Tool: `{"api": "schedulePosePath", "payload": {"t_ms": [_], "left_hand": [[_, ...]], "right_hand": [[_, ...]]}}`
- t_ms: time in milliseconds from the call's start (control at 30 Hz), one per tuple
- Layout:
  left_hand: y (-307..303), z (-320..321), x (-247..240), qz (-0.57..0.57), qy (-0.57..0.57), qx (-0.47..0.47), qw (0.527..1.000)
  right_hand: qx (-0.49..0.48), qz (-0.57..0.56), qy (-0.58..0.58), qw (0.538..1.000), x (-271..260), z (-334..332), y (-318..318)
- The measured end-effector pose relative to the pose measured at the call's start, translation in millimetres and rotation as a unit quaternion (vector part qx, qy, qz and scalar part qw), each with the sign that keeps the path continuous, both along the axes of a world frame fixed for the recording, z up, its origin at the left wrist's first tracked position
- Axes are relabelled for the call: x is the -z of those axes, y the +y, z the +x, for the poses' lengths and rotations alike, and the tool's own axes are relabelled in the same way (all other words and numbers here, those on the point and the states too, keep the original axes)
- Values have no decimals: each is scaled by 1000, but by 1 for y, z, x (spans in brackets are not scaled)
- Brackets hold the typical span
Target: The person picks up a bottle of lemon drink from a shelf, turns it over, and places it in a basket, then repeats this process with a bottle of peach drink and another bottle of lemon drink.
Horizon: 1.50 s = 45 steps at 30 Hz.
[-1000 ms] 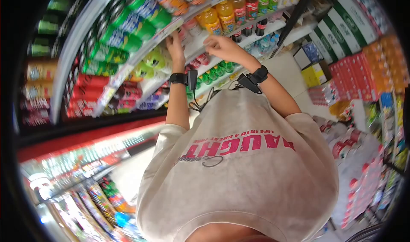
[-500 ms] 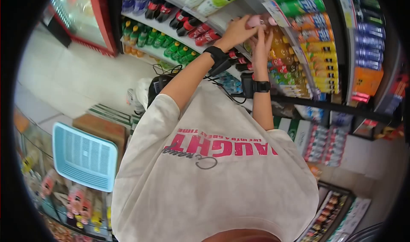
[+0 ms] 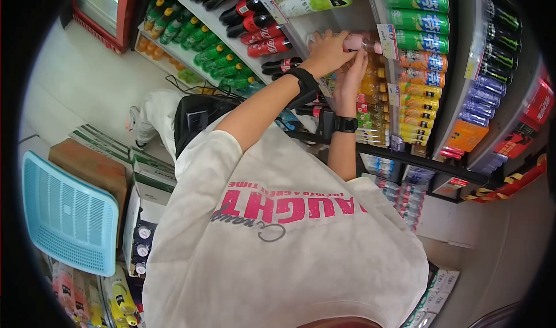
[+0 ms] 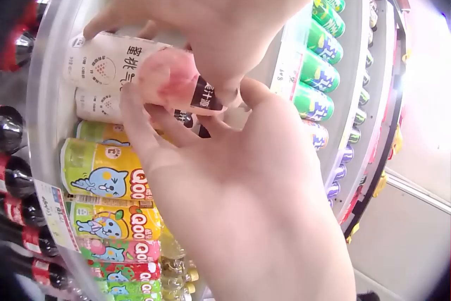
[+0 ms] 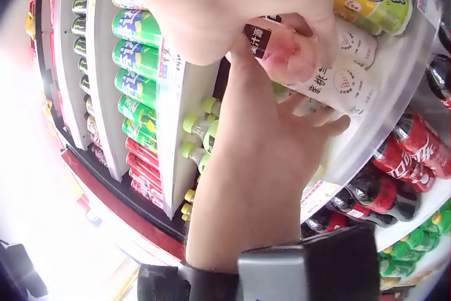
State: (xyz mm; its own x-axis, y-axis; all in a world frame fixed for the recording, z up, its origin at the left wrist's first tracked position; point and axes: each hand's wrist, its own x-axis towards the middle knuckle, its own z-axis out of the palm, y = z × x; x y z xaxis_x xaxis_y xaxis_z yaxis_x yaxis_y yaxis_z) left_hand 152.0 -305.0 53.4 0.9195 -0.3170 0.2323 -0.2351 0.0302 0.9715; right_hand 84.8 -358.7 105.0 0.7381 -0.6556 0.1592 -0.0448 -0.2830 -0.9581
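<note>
A peach drink bottle [image 4: 165, 75] with a white and pink label lies on its side on a fridge shelf, cap pointing at the shelf edge with price tags. My left hand [image 3: 325, 56] reaches over it, back up, and grips it from above, fingers near its base. From the other side, my right hand [image 3: 350, 79] holds it near the neck; in the left wrist view its fingers [image 4: 135, 114] slip beneath the label. The cap is partly hidden by the hands. A second peach bottle [image 4: 99, 102] lies right alongside, with yellow Qoo bottles [image 4: 102, 167] after it.
Green soda cans [image 3: 418, 15] stand on the adjoining shelf and cola bottles [image 3: 263, 30] on another. A green-labelled grape drink bottle [image 3: 321, 1] lies beyond my left hand. A blue plastic basket [image 3: 69, 212] sits on boxes at the left, and a red-framed fridge [image 3: 107, 15] stands behind it.
A second ago my hands were apart at the shelf; both have since closed in on the peach bottle. The head view has swung round, bringing the basket and floor into sight.
</note>
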Motion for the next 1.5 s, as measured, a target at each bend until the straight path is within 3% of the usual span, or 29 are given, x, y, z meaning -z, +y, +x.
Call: {"api": "schedulePosePath", "payload": {"t_ms": [167,333,433,567,667,800,900,1000,1067,1133,1167,1267,1333,1500], "left_hand": [[-1,-4,15,43,-77,-74,993],[-6,8,18,58,-88,-95,990],[-19,10,11,106,-74,-111,985],[-40,18,10,91,-55,-144,984],[-31,28,1,121,-54,-60,989],[-43,45,0,122,-29,-31,992],[-59,59,4,86,-7,-31,996],[-72,67,8,92,-28,-38,995],[-73,68,12,98,-58,0,993],[-66,68,11,71,-61,-44,995],[-62,67,10,58,-63,-65,994],[-77,79,17,10,-39,16,999],[-78,84,16,12,-16,90,996],[-83,82,14,20,19,74,997]], "right_hand": [[4,-25,30,999,3,15,-24],[37,-55,61,996,-7,33,1],[-9,-80,101,992,-7,35,-20],[-30,-63,40,997,18,34,-24],[-11,14,25,1000,20,22,-20],[45,-5,36,998,26,10,-4],[-8,19,53,998,30,4,-3],[0,15,50,999,47,-3,-11],[2,-26,49,998,57,-10,-13],[-5,-79,28,997,69,-11,-17],[-22,-143,48,988,74,-10,-20],[-76,-316,89,941,89,-9,-37],[-63,-355,141,922,92,-13,-40],[-108,-352,143,919,105,-15,-37]]}}
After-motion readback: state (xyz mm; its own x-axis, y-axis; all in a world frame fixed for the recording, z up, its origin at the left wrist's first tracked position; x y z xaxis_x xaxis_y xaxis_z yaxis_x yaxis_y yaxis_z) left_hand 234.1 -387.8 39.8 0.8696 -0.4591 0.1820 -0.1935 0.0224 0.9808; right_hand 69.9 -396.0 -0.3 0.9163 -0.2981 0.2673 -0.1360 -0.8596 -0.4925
